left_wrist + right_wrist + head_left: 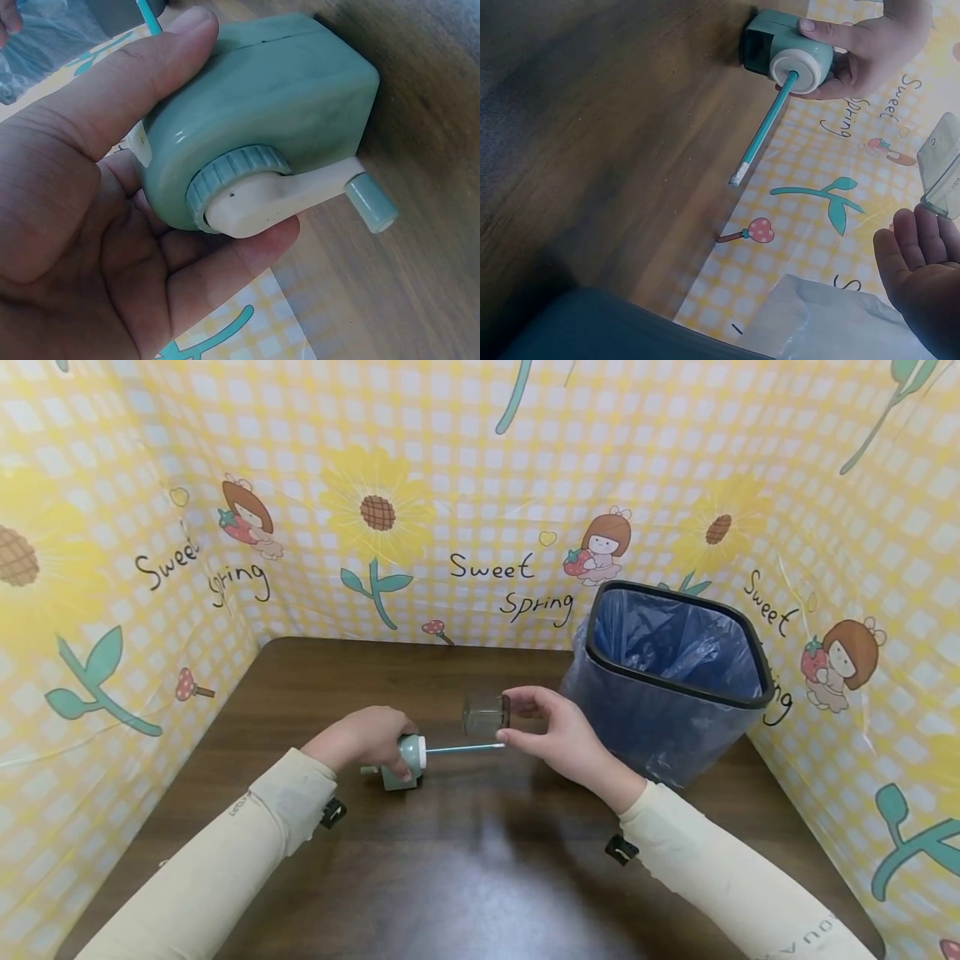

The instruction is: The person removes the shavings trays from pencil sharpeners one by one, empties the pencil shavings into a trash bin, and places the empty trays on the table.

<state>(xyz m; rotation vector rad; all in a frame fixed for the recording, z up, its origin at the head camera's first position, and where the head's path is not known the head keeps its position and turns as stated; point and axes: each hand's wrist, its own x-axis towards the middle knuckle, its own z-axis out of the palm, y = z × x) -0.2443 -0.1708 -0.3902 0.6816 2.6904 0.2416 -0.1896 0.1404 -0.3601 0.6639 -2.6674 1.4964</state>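
Observation:
My left hand point(367, 737) grips a green hand-crank pencil sharpener point(262, 97), thumb over its top and fingers beneath. The sharpener's white crank point(277, 199) with a green knob faces the left wrist camera. A teal pencil point(763, 133) sticks out of the white front ring, its eraser end pointing toward my right hand. In the right wrist view a dark opening point(757, 49) shows in the sharpener's body. My right hand point(558, 735) pinches a smoky see-through plastic box point(483, 716) by one end, just above the pencil in the head view.
A bin point(667, 718) with a black rim and blue liner stands at the back right, close beside my right hand. The brown wooden table point(450, 877) carries small specks in the right wrist view. Yellow checked sheeting point(465, 527) walls in the table's back and sides.

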